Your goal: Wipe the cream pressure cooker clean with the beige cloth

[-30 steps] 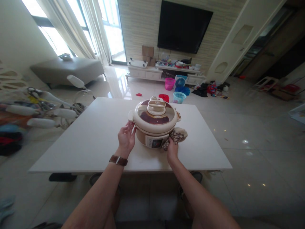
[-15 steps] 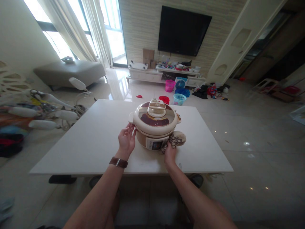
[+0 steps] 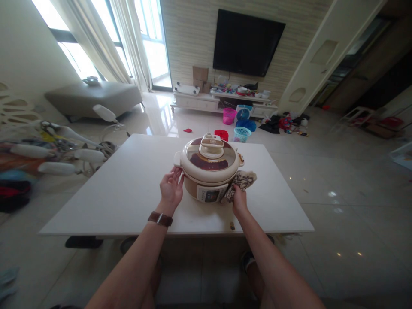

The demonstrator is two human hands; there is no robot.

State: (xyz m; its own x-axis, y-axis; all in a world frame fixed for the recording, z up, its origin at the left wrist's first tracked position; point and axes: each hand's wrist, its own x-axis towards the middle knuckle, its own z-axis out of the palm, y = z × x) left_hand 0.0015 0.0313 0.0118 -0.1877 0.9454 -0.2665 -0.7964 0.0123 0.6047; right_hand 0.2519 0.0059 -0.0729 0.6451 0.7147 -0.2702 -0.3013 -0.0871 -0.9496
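A beige and brown electric pressure cooker (image 3: 209,176) stands upright on the white table (image 3: 128,184), its lid on and its control panel facing me. My left hand (image 3: 171,186), with a brown watch on the wrist, is at the cooker's left side. Its fingers reach up and hold under the left side handle (image 3: 177,159). Bunched in my right hand (image 3: 240,201) is a patterned brown and cream cloth (image 3: 243,180), pressed against the cooker's right front side beside the panel. The cloth hides part of that side.
A small dark brown bit (image 3: 232,226) lies near the table's front edge. Beyond the table are a light blue basket (image 3: 242,134), a red container (image 3: 222,135) and a pink basket (image 3: 229,116) on the floor. A lamp with several white shades (image 3: 90,155) stands at the left.
My right hand has moved the cloth right and slightly up along the cooker's side; more of the cloth is spread out. The small brown bit shows more plainly. My left hand stays put.
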